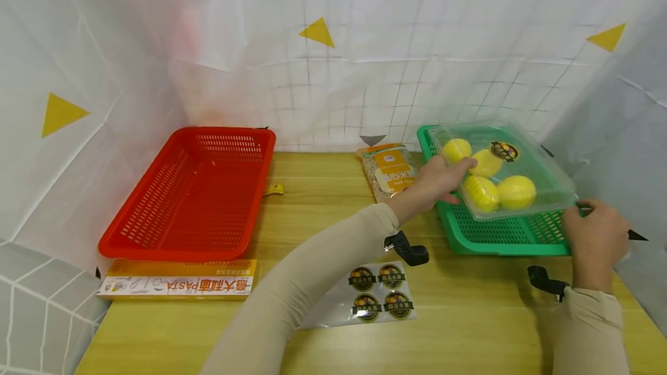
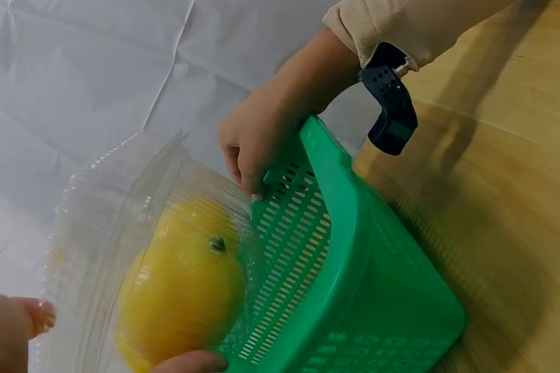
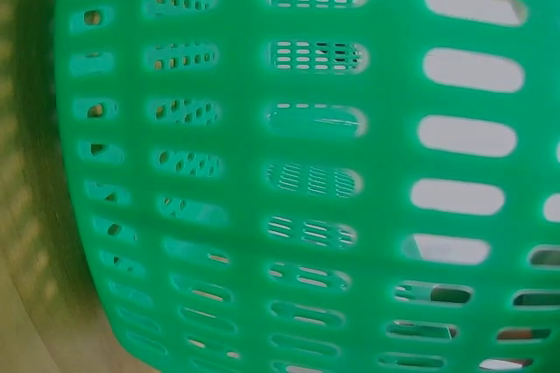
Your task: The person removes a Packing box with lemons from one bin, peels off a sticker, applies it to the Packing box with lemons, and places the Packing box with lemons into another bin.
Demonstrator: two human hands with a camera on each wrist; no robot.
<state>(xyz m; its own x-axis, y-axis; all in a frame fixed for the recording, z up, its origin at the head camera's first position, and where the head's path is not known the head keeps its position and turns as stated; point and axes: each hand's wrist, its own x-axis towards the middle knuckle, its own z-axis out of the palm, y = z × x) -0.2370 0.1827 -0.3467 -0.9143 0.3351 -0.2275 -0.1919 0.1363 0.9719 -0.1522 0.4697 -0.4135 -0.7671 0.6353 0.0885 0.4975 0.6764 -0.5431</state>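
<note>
Over the green basket [image 1: 487, 247], my left hand [image 1: 438, 181] holds a clear plastic box [image 1: 542, 175] by its left side, thumb on top. Several yellow lemons [image 1: 516, 191] lie inside the box, and a round dark fruit sticker [image 1: 504, 151] is on its lid. The box sits tilted, overlapping the basket's opening. My right hand [image 1: 596, 239] grips the basket's right rim at the near corner. From the left wrist, the right fingers [image 2: 251, 172] hook over the green rim [image 2: 337, 189]. Perforated basket wall [image 3: 236, 207] fills the right wrist view, hiding that hand.
A red basket [image 1: 200, 213] stands at the left, with a pasta box [image 1: 177, 279] before it. Between the baskets lies an orange grain packet [image 1: 388, 172]. A sheet of round stickers [image 1: 383, 291] rests at the front. White sheeting [image 1: 292, 91] encloses the table.
</note>
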